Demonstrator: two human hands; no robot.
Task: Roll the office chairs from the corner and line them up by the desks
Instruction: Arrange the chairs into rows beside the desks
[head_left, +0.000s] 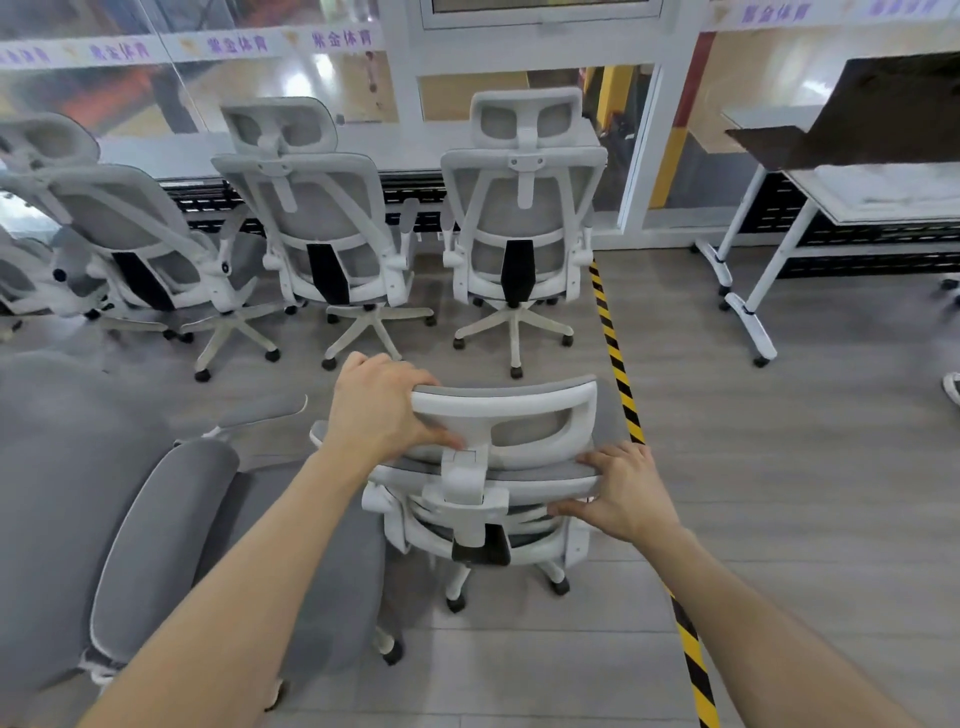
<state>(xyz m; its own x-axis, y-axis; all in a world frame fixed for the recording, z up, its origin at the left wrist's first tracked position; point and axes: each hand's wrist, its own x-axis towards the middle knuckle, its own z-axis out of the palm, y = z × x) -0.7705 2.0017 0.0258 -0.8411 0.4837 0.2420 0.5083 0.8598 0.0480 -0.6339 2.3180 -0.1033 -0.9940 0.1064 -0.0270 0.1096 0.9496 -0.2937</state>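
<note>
At centre, left hand (382, 410): clamped over the 9 o'clock end of the headrest (506, 402), fingers wrapped to the far side, thumb on the rear frame.
Right hand (623, 493): grasping the backrest rim (540, 470) at its 3 o'clock end, fingers over the top, thumb beneath.
Reason for hold: judged a two-point grip, high and wide, to steer the castors and stop the seat swivelling.
Held chair (519, 519): directly before the person, back toward the camera, just beside the hazard tape (613, 353), behind the row.
Row of chairs (322, 218): at 10 to 12 o'clock, backs outward, facing the long surface (415, 148) under the glass wall; likely parked so for tucking in.
Grey chair (156, 545): at 8 o'clock, close by, unhandled.
Second surface (883, 192): at 2 o'clock, on wheeled legs.
Hidden: held chair's seat and armrests beneath its backrest; left fingertips; leftmost chairs cut by the frame edge.
Unclear: dark slab on the second surface; a shoe tip (953, 387) at 3 o'clock, wearer out of frame.
</note>
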